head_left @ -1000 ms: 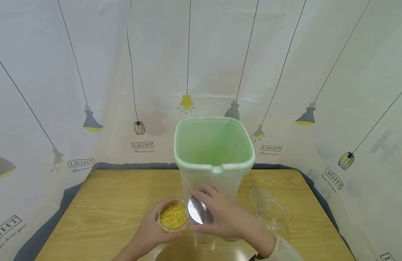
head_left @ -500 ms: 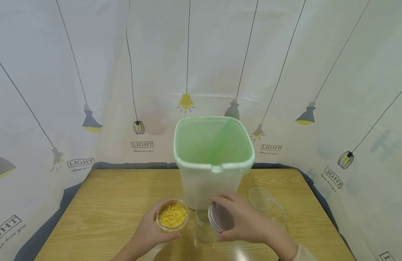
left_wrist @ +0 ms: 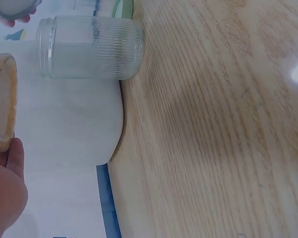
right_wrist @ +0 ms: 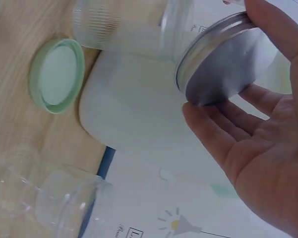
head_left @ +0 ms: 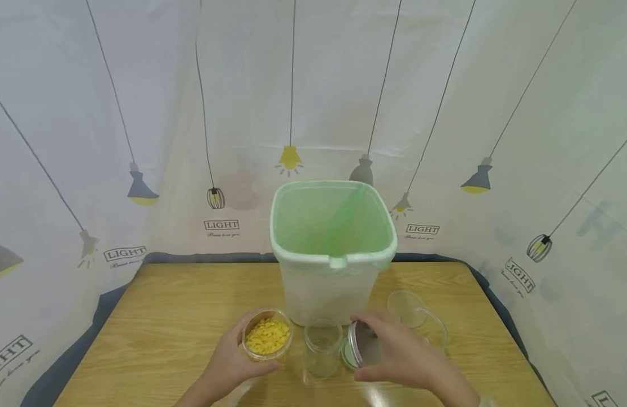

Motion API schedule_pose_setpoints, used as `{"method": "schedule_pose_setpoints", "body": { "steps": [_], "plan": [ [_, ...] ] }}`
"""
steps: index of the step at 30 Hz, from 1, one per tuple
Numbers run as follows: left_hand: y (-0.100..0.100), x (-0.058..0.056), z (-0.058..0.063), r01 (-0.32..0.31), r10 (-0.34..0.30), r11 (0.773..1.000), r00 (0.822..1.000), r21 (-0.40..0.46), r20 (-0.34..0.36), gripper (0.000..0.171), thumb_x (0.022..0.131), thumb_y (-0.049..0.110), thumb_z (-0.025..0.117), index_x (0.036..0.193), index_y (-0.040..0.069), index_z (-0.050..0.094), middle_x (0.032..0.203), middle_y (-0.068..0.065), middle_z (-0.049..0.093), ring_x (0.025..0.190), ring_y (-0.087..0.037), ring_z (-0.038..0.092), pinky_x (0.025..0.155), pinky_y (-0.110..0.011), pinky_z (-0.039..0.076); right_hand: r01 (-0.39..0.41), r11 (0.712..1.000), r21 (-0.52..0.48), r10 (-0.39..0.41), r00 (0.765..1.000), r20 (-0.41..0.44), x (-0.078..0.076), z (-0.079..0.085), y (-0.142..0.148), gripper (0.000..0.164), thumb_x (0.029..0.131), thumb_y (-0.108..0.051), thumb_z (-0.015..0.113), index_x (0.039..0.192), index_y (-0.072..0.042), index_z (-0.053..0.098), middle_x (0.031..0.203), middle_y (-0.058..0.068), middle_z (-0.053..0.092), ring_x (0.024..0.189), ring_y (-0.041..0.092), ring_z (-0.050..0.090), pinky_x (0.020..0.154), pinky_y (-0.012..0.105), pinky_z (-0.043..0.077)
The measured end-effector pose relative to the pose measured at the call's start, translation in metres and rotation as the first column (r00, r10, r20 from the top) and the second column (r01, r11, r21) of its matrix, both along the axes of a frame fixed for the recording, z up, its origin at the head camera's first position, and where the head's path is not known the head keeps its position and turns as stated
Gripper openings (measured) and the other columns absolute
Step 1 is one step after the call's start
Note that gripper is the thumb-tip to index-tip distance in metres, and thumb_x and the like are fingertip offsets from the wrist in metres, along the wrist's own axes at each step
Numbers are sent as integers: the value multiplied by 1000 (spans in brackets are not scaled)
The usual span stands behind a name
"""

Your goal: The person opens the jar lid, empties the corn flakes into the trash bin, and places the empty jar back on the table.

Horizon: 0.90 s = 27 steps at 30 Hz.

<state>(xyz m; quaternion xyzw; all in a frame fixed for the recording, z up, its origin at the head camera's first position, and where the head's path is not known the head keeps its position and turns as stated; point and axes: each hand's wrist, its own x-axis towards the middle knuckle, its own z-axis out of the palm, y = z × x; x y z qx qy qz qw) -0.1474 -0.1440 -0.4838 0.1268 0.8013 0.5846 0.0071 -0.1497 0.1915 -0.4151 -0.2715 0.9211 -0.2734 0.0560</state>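
In the head view my left hand (head_left: 229, 359) grips a clear round tub (head_left: 256, 356) full of yellow flakes (head_left: 268, 336), its mouth facing up. My right hand (head_left: 402, 356) holds a silver metal lid (head_left: 368, 343) by its edge, tilted on its side, thumb and fingers at opposite rims. Between the hands a clear glass jar (head_left: 322, 351) stands upright and uncovered on the table; its ribbed lower wall shows in the left wrist view. A green-rimmed lid (right_wrist: 57, 77) lies on the table beside the jar, partly behind the silver lid in the head view.
A white bin (head_left: 326, 297) with a pale green liner stands directly behind the jar. To the right, a clear plastic disc (head_left: 402, 302) and a clear round tub (head_left: 435, 328) sit on the wooden table (head_left: 191, 299). A lamp-print curtain (head_left: 242, 85) surrounds the table.
My right hand has carried the silver lid rightward, away from the tub and past the glass jar, uncovering the jar and part of the green-rimmed lid. The left hand has barely moved.
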Motion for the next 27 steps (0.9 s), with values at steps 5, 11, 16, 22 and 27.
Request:
{"method": "schedule_pose_setpoints", "body": {
  "steps": [5, 11, 16, 22, 27],
  "plan": [
    [1, 0, 0, 1, -1, 1000, 1000, 3, 0, 81, 67, 25, 89, 137, 30, 49, 138, 9, 55, 128, -17, 51, 108, -67, 32, -25, 996, -80, 33, 995, 98, 3, -16, 6, 78, 69, -59, 80, 128, -18, 51, 118, -7, 59, 109, 18, 62, 90, 35, 55],
    [1, 0, 0, -7, 7, 1000, 1000, -4, 8, 80, 67, 26, 90, 135, 33, 49, 137, 10, 56, 129, -18, 50, 108, -67, 32, -14, 995, -99, 36, 973, 228, 8, -35, 8, 77, 69, -53, 82, 130, -20, 48, 122, -7, 57, 111, 16, 58, 90, 33, 53],
    [1, 0, -1, -10, 10, 1000, 1000, -6, 10, 80, 67, 26, 90, 136, 32, 49, 137, 10, 55, 130, -19, 49, 109, -68, 31, -23, 995, -100, 48, 965, 259, 8, -67, 8, 76, 69, -51, 83, 129, -21, 48, 119, -5, 60, 102, 10, 56, 82, 27, 50],
    [3, 0, -2, -15, 15, 1000, 1000, -6, 9, 80, 66, 25, 90, 135, 33, 50, 136, 11, 56, 129, -17, 50, 109, -65, 33, 158, 963, -221, -5, 825, 566, 8, -94, 0, 86, 69, -40, 87, 133, -3, 42, 133, 20, 47, 121, 35, 49, 94, 52, 50],
    [4, 0, -3, -12, 13, 1000, 1000, -11, 12, 80, 66, 23, 90, 134, 35, 49, 136, 12, 55, 130, -19, 49, 108, -67, 32, 161, 939, -304, 67, 783, 619, 1, -122, 7, 81, 78, -33, 81, 137, 1, 36, 138, 27, 40, 127, 38, 44, 96, 52, 50]
  ]
}}
